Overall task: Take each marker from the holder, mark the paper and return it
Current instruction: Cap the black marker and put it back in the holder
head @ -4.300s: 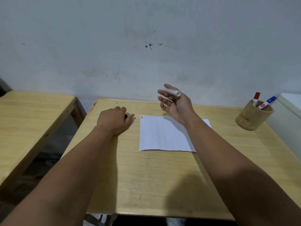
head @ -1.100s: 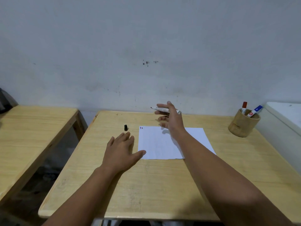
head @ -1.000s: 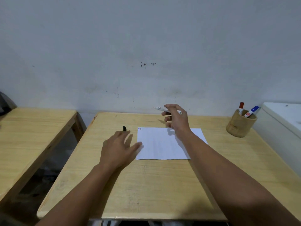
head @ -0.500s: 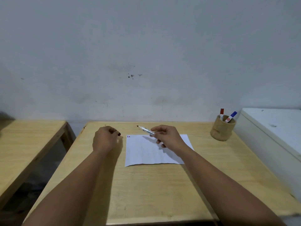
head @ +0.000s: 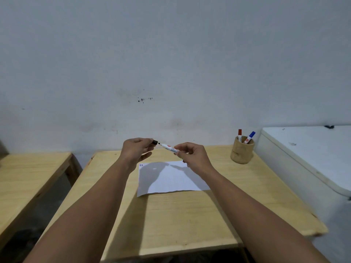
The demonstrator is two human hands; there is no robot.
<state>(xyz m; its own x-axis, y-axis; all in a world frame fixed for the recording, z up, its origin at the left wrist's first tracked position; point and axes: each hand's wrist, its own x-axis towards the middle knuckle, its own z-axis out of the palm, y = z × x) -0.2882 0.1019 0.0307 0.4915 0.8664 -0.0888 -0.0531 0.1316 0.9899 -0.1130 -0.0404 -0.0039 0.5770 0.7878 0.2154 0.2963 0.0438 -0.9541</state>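
Above the white paper (head: 171,179), my right hand (head: 191,156) holds an uncapped white marker (head: 169,148) with its black tip pointing left. My left hand (head: 135,150) pinches the black cap (head: 155,142) just left of that tip, a small gap between them. The paper lies on the wooden table (head: 180,215) and carries small marks at its top left corner (head: 141,165). A round wooden holder (head: 242,153) stands at the table's far right with a red marker (head: 239,133) and a blue marker (head: 249,137) in it.
A second wooden table (head: 28,177) stands to the left across a gap. A white cabinet or appliance (head: 307,160) sits against the right side of the table. A grey wall runs behind everything.
My left hand picked the black cap off the table and lifted it. Both hands rose above the paper and came together, cap near the marker tip. The camera tilted upward.
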